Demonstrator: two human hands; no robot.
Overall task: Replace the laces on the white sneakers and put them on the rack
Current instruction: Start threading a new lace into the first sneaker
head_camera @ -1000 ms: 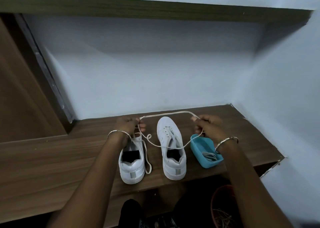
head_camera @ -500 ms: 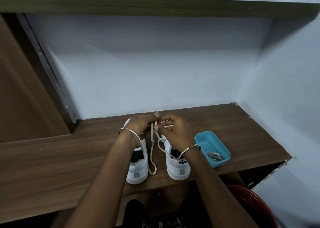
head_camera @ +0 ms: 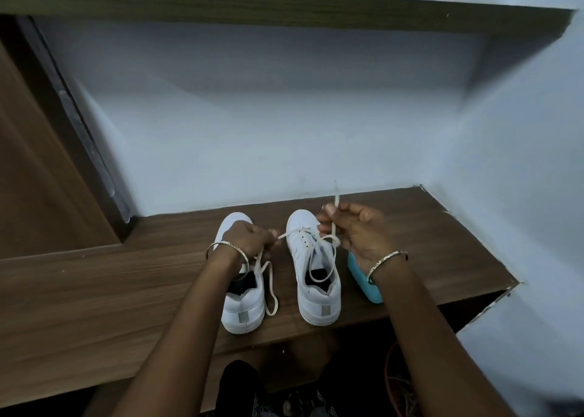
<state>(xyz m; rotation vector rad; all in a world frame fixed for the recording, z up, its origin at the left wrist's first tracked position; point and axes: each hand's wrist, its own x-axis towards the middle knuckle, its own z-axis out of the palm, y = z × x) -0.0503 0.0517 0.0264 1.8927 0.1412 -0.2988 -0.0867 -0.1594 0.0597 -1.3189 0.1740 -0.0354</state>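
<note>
pinching one white shoelace [head_camera: 336, 200] with both hands: left hand [head_camera: 249, 239] is gripping a stretch above the left sneaker [head_camera: 243, 306], right hand [head_camera: 357, 230] is holding the tip upright between thumb and fingers. lace is crossing the right sneaker [head_camera: 316, 293]; both are sitting near the wooden shelf's [head_camera: 126, 290] front edge. likely risk: uneven pulling is slipping one end out of the eyelets, or dragging that sneaker off the edge.

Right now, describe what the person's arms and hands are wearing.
No sleeves or gloves are in view. A thin silver-coloured bangle circles the wrist behind the left hand, and a matching bangle circles the wrist behind the right hand.
</note>
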